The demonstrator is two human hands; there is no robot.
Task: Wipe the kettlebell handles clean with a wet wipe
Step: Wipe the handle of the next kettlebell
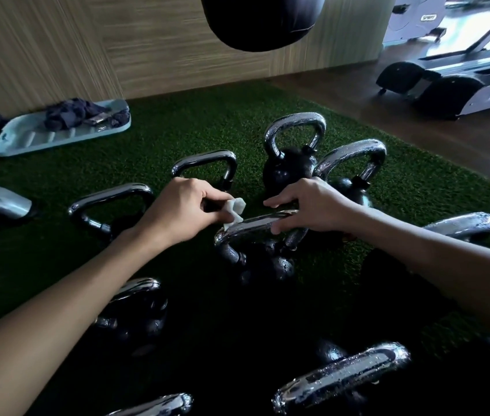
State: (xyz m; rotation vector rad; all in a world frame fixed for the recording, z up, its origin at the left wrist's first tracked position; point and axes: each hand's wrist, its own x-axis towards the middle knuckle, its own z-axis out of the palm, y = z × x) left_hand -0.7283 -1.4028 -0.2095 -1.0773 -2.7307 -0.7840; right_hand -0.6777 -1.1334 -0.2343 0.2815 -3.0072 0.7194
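Observation:
Several black kettlebells with shiny chrome handles stand on green artificial turf (pixel 177 127). My left hand (pixel 177 211) pinches a small crumpled white wet wipe (pixel 234 210) and holds it against the left end of the centre kettlebell's handle (pixel 255 225). My right hand (pixel 312 205) grips the right end of that same handle, fingers over the top and thumb underneath. Water droplets cover the handles of the kettlebells behind (pixel 294 130) and to the right (pixel 351 154), and of one at the front (pixel 342 373).
A pale blue tray (pixel 27 136) holding dark cloth lies on the turf at the back left. A black punching bag (pixel 261 19) hangs overhead. A treadmill (pixel 448 79) stands on the wooden floor at the back right. A wood-panelled wall runs behind.

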